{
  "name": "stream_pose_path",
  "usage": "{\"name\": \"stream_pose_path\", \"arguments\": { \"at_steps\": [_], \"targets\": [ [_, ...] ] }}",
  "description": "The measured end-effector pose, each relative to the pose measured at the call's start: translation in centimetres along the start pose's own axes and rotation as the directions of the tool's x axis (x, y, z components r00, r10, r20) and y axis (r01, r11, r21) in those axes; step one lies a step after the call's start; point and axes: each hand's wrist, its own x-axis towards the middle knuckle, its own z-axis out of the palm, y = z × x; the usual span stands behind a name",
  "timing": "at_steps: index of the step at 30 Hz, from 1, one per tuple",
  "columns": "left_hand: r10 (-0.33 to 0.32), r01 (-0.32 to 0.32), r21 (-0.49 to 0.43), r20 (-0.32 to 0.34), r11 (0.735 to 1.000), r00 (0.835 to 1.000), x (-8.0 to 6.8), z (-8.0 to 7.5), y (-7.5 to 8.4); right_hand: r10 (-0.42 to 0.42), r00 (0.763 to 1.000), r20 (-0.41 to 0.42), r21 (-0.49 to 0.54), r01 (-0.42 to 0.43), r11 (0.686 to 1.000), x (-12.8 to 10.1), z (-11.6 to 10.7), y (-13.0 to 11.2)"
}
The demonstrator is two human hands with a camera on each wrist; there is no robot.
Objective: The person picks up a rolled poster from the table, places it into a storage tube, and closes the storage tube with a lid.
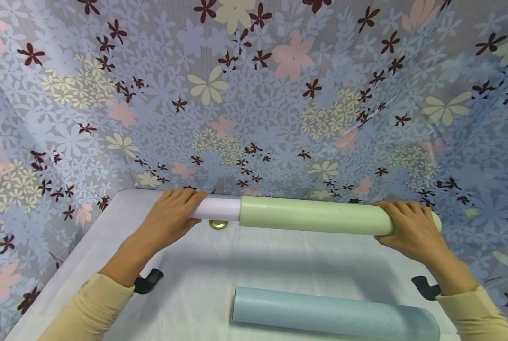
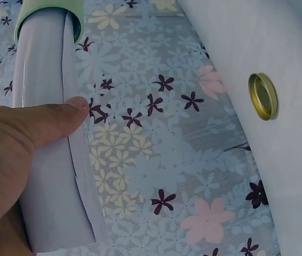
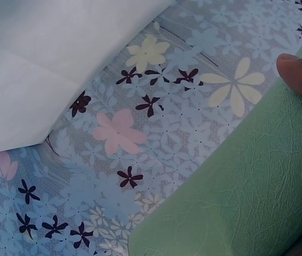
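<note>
- Rolls first: a green roll (image 1: pixel 315 215) is held above the far edge of the desk (image 1: pixel 194 284), its long axis running side to side, from one hand across to the other.
- A pale lilac roll (image 1: pixel 217 208) sticks out of the green roll's left end, sleeved inside it on the same axis.
- Left hand (image 1: pixel 170 215) grips the lilac roll; its fingers (image 1: pixel 190 196) curl over the top and the thumb (image 2: pixel 44 125) presses the lilac sheet's loose edge, as the left wrist view shows.
- Right hand (image 1: pixel 409 222) wraps the green roll's right end, fingers curled over it, thumb tip (image 3: pixel 300 74) flat on the textured green surface.
- Each hand is therefore nearer its own roll: lilac lies under the left fingers, green under the right.
- A blue roll (image 1: pixel 335 315) lies on the desk nearer the body than both hands, parallel to the held pair and untouched.
- A brass ring (image 1: pixel 218 224) sits just below the lilac roll, right of the left fingers.
</note>
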Motion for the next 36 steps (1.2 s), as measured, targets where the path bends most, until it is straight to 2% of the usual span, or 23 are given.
{"name": "stream_pose_path", "arguments": {
  "at_steps": [16,36],
  "targets": [
    [0.021,-0.022,-0.001,-0.048,1.000,0.999,0.6,0.5,0.8,-0.024,1.000,-0.015,0.001,0.024,1.000,0.6,0.1,-1.0],
    [0.028,-0.029,-0.006,-0.041,1.000,0.999,1.9,1.0,2.4,-0.020,0.999,-0.026,0.002,0.020,1.000,1.0,0.1,-2.0]
  ]
}}
